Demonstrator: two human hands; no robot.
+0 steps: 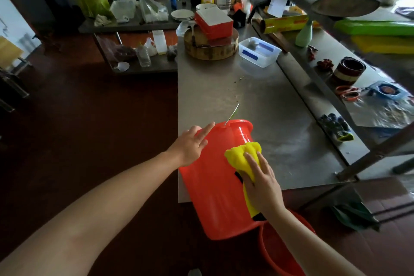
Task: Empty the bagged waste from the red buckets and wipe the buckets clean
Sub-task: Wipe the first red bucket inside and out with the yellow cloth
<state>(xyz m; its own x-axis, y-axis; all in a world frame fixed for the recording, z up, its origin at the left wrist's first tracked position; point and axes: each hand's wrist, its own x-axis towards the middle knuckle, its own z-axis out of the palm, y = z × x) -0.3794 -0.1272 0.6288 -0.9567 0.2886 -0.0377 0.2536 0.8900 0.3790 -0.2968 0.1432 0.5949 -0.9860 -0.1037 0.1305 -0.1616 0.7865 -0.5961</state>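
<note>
A red bucket [215,186] lies on its side across the near corner of the steel table [257,101], its mouth facing away and its base hanging over the table edge. My left hand [190,143] rests flat on the bucket's upper side with fingers straight. My right hand [262,184] presses a yellow cloth [243,152] against the bucket's outer wall. The bucket's wire handle [231,113] sticks up by the rim. A second red bucket [280,251] stands on the floor below my right forearm, only partly visible.
A clear plastic box [259,51], a round wooden chopping block [210,48] with a red-and-white box on it, and bottles stand at the table's far end. A dark glove [336,125], scissors and a bowl lie on the right ledge. A green bag [354,215] lies on the floor.
</note>
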